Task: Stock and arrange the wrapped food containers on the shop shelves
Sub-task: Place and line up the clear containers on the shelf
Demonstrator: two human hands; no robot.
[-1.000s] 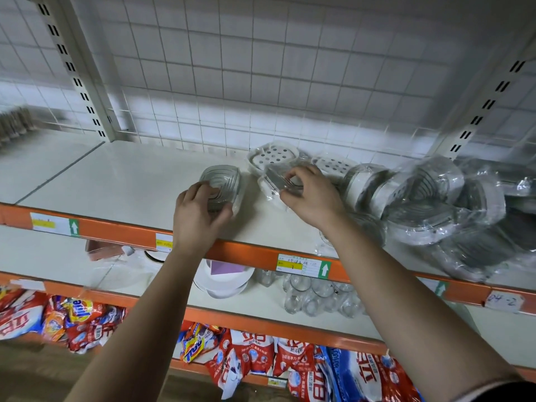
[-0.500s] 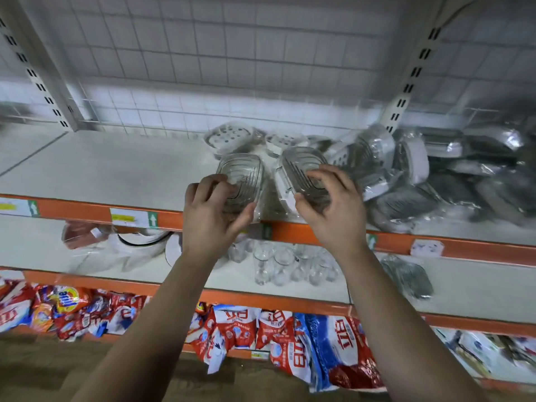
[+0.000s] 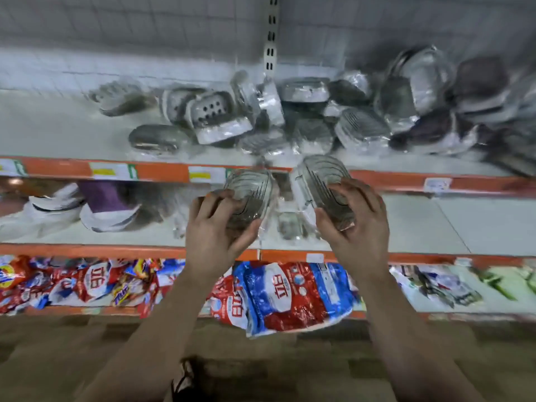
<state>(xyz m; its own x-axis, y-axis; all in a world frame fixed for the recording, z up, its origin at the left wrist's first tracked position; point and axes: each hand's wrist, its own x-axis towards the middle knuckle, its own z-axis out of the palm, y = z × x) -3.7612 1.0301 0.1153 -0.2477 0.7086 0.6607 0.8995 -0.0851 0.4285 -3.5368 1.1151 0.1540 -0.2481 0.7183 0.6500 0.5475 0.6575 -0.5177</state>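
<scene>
My left hand (image 3: 214, 236) grips a clear ribbed wrapped container (image 3: 249, 190), held in the air in front of the top shelf's orange edge (image 3: 162, 172). My right hand (image 3: 356, 224) grips a second clear ribbed container (image 3: 320, 181) beside it, tilted up. Both containers are off the shelf, a short gap between them. On the top shelf behind lies a loose heap of wrapped containers (image 3: 290, 117), white perforated ones (image 3: 214, 114) to the left and dark ones (image 3: 435, 129) to the right. The view is blurred by motion.
A white slotted upright (image 3: 271, 33) divides the top shelf. The middle shelf (image 3: 435, 224) holds white and purple items (image 3: 95, 204) at left and small wrapped packs (image 3: 290, 224) behind my hands. Red and blue detergent bags (image 3: 284, 294) fill the bottom shelf.
Both hands have drawn the two containers back off the top shelf and down toward me. The view has swung right, bringing the heap of wrapped containers to the centre.
</scene>
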